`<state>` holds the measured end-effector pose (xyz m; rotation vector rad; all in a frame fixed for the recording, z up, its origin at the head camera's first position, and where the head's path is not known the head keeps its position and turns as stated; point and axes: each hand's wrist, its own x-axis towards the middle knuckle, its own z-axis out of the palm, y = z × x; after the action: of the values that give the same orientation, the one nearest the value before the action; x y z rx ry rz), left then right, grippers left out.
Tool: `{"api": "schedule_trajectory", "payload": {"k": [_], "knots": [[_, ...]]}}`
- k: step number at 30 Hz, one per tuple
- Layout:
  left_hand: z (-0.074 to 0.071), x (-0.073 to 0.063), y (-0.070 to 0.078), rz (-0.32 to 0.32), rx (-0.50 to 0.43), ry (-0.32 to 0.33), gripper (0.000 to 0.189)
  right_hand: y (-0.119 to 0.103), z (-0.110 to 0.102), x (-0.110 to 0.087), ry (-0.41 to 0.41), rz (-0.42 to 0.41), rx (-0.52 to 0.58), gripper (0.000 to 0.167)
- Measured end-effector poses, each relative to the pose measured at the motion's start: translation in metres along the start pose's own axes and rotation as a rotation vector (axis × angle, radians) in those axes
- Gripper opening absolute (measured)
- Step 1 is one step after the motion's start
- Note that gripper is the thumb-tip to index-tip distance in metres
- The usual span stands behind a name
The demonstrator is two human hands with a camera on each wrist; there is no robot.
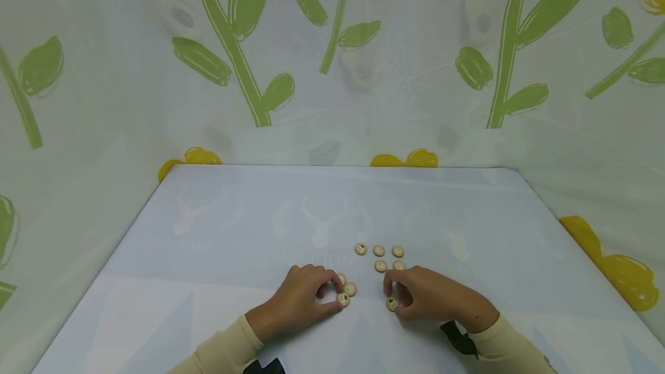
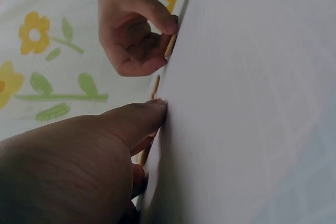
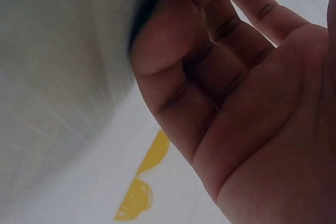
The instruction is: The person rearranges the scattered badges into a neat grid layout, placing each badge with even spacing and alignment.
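On the pale surface (image 1: 249,224), both forearms (image 1: 220,348) angle inward: L hand (image 1: 296,300) pinches the lowest disc (image 1: 343,300) of a tight trio (image 1: 350,289) btwn thumb & index; R hand (image 1: 441,298) likewise pinches a separate disc (image 1: 392,304) nr five discs (image 1: 378,251) in two rows. All discs look sm., round, tan; both held ones show a dark spot.

Whitish, slightly creased sheet-like wall covering (image 1: 415,103) behind and on both sides of desk, printed with large green stems and leaves (image 1: 248,2) and rounded yellow flowers (image 1: 631,281). Smooth pale blue-white desk (image 1: 234,235), faint deer-head emblems (image 1: 321,229), light-blue triangles (image 1: 166,339) near front. Soft, dull light.
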<state>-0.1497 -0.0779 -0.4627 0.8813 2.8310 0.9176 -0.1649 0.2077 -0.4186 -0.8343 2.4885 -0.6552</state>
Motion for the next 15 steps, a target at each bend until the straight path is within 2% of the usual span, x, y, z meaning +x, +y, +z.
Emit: {"api": "schedule_trajectory", "payload": {"k": [15], "knots": [[0.0014, -0.0009, -0.0006, -0.004, -0.009, 0.0, 0.021, -0.0026, 0.0017, 0.0008, 0.009, 0.012, -0.031, 0.022]]}}
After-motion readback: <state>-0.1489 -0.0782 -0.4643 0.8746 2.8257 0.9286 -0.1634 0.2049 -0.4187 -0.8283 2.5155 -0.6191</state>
